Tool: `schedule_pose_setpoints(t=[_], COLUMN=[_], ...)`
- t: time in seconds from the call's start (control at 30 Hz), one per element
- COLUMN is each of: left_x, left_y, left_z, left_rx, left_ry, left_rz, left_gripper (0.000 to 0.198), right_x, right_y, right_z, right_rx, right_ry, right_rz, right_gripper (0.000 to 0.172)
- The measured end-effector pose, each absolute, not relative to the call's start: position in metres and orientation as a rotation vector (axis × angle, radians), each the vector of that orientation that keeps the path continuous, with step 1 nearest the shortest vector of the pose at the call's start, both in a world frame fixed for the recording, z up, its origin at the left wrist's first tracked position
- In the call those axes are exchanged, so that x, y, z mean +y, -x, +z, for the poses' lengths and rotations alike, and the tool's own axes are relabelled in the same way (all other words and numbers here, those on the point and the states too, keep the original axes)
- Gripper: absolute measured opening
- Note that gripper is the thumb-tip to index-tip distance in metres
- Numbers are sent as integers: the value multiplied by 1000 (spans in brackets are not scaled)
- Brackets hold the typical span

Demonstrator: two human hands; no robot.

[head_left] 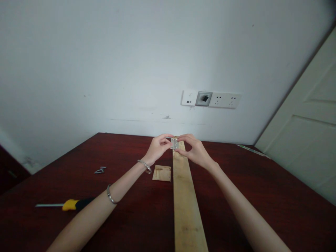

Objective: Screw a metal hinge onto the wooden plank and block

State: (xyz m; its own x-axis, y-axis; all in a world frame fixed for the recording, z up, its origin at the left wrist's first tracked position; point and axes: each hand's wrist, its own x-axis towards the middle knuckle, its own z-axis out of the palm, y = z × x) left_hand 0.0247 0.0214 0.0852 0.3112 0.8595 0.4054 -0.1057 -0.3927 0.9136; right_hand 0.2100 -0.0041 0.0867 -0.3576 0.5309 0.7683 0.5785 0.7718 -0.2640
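A small silver metal hinge is held at the far end of a long pale wooden board. My left hand pinches the hinge's left side between thumb and fingers. On its right side, my right hand grips it with thumb and fingertips. The board runs from the bottom edge of the view toward the wall. Just left of the board lies a small square piece of wood.
Several screws lie on the dark red table at the left. A yellow and black screwdriver is partly behind my left forearm. A thin strip lies at the back right. Wall sockets are above the table.
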Motion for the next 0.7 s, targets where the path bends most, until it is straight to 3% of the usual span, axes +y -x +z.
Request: schedule_pose_setpoints(t=[0.1,0.3,0.47,0.7], left_x=[23,24,23,19], left_y=[-21,-12,-7,-4], left_z=[88,96,92,76], left_rx=[677,466,484,581], left_ry=[-1741,-1768,-1896,-1940], left_rz=[1169,902,815,812], left_gripper=[29,56,46,46], right_x=[-3,-10,-14,-22], right_y=[-212,-212,-212,-209], right_z=[85,91,86,75], right_rx=[-2022,-1997,-2012,-2030], right_ry=[825,840,840,844], right_rz=[-53,26,68,98], right_gripper=[30,28,28,28])
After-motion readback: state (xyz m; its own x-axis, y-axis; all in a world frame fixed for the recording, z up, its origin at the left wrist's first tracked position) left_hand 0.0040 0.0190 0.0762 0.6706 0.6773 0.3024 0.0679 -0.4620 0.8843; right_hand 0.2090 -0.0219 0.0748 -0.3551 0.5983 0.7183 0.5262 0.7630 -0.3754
